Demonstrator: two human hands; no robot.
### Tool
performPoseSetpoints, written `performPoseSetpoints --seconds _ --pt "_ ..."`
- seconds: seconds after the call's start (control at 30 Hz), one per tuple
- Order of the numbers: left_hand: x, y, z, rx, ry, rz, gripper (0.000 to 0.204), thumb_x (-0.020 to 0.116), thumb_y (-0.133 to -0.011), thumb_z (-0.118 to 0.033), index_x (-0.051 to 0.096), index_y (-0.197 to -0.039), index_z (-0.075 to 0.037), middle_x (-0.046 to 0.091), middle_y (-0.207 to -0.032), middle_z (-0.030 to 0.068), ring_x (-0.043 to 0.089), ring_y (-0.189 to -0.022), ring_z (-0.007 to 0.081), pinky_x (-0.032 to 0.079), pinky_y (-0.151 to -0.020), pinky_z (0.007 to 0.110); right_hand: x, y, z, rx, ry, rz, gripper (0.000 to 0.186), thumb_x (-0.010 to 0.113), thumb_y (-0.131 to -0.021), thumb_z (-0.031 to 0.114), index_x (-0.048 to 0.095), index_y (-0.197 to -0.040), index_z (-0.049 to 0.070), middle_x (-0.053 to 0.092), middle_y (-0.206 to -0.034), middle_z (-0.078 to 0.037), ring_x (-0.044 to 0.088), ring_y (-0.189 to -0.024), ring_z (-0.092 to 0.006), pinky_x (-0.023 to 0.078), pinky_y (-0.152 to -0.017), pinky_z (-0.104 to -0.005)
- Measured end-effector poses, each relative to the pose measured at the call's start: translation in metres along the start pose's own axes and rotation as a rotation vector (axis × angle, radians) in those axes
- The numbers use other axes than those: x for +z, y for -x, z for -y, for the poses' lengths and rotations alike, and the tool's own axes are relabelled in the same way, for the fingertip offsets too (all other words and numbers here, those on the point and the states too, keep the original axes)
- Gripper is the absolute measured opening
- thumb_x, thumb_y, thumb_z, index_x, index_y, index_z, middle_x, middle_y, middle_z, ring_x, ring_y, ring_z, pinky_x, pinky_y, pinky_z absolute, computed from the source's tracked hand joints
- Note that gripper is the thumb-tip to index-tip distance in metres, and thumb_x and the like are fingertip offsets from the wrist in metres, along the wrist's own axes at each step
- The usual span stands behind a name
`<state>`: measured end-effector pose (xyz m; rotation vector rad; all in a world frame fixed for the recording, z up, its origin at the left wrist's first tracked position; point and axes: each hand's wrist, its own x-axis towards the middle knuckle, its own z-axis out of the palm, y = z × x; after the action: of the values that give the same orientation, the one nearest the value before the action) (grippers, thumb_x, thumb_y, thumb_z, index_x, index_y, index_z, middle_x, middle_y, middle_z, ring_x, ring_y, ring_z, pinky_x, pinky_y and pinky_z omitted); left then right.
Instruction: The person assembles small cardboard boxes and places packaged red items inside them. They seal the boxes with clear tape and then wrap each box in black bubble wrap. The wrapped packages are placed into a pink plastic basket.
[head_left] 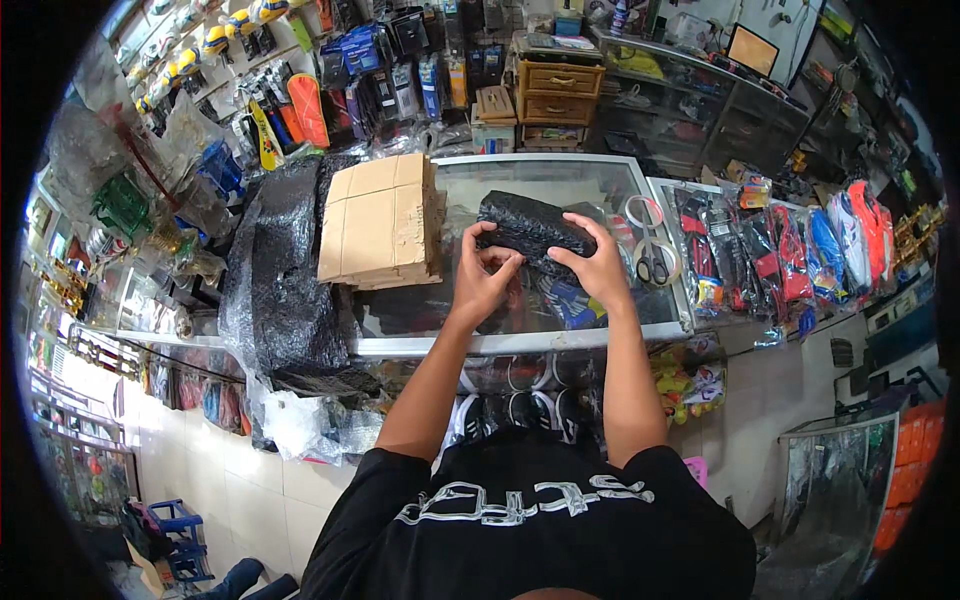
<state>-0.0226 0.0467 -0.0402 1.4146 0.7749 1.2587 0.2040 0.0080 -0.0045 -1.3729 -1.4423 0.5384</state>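
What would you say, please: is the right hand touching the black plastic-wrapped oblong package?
Touching: the head view shows the right hand gripping the black package at its right end.

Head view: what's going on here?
A person has a black-wrapped package over a glass counter: the right hand grips its right end, the left hand touches its left end and near edge. A cardboard stack and black plastic wrap sit to the left; scissors lie to the right.
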Motion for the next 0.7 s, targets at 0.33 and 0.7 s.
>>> performPoseSetpoints --seconds 0.33,0.7 --pt "0.003 0.0 -0.016 -0.109 -0.293 -0.165 0.074 0.09 -0.092 -0.012 0.041 -0.148 -0.005 0.077 -0.086 0.0078 0.071 -0.077 0.0134 0.057 -0.075 0.031 0.025 0.026 0.012 -0.133 0.139 -0.181 0.066 0.096 -0.077 0.025 0.073 -0.137 0.011 0.071 -0.13 -0.015 0.067 -0.124 -0.0367 0.052 -0.107 -0.0461" --pt "-0.002 -0.003 0.0 0.031 -0.475 -0.177 0.076 0.094 -0.087 -0.018 0.047 -0.146 -0.005 0.072 -0.106 0.0142 0.074 -0.092 0.0245 0.06 -0.083 0.039 0.034 0.026 0.008 -0.113 0.129 -0.251 0.068 0.096 -0.079 0.025 0.07 -0.139 0.01 0.07 -0.133 -0.017 0.068 -0.125 -0.0375 0.054 -0.105 -0.0471"
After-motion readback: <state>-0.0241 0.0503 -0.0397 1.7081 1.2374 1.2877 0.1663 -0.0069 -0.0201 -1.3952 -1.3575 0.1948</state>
